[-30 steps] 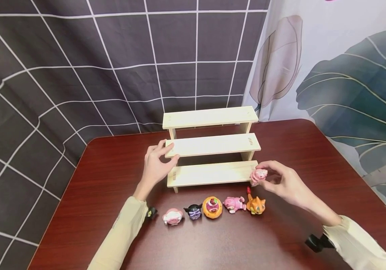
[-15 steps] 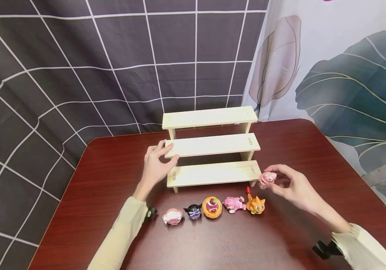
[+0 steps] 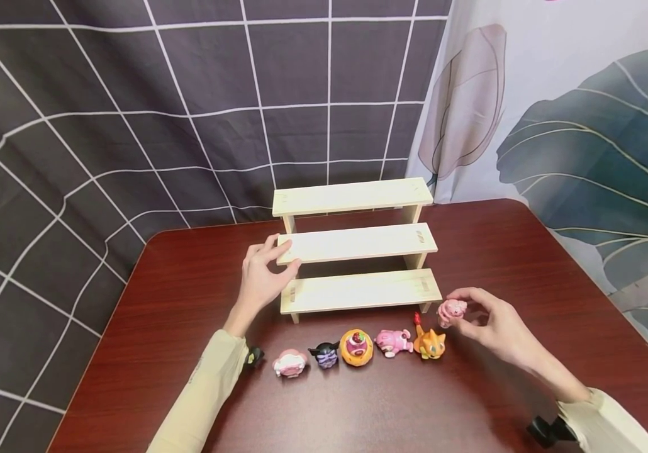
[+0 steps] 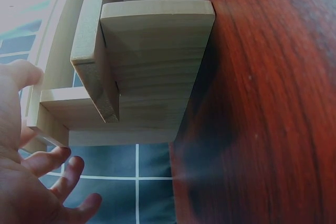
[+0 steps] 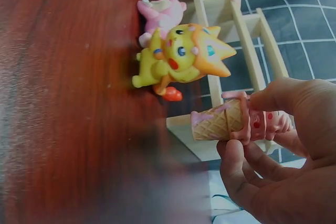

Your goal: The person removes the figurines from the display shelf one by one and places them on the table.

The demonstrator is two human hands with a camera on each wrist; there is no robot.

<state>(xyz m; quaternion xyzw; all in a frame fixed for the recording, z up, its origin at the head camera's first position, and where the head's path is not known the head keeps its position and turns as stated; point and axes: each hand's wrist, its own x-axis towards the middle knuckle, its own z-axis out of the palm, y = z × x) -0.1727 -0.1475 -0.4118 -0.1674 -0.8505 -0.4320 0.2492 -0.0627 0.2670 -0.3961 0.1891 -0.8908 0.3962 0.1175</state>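
Note:
My left hand (image 3: 264, 274) grips the left end of the middle board of a three-step wooden display stand (image 3: 358, 244), thumb at the front edge. In the left wrist view the stand's side panel (image 4: 157, 51) shows beside that hand. My right hand (image 3: 494, 321) pinches a pink figurine (image 3: 452, 310) just off the stand's lower right end. The right wrist view shows its waffle ice-cream cone base (image 5: 218, 121) pointing away from the fingers, held above the table. Closest to it stands an orange-and-yellow cat-like figurine (image 3: 430, 344) with a red tail tip.
In front of the stand lies a row of figurines: a pink one (image 3: 394, 343), an orange tart-shaped one (image 3: 357, 348), a black-and-purple one (image 3: 325, 355) and a pink-and-white one (image 3: 290, 363). The dark red table (image 3: 188, 302) meets a grid-patterned curtain (image 3: 188, 145) behind.
My right hand has carried the pink figurine from the lower board's right end out to the right, then slightly nearer me. My left hand and the row of figurines have stayed put.

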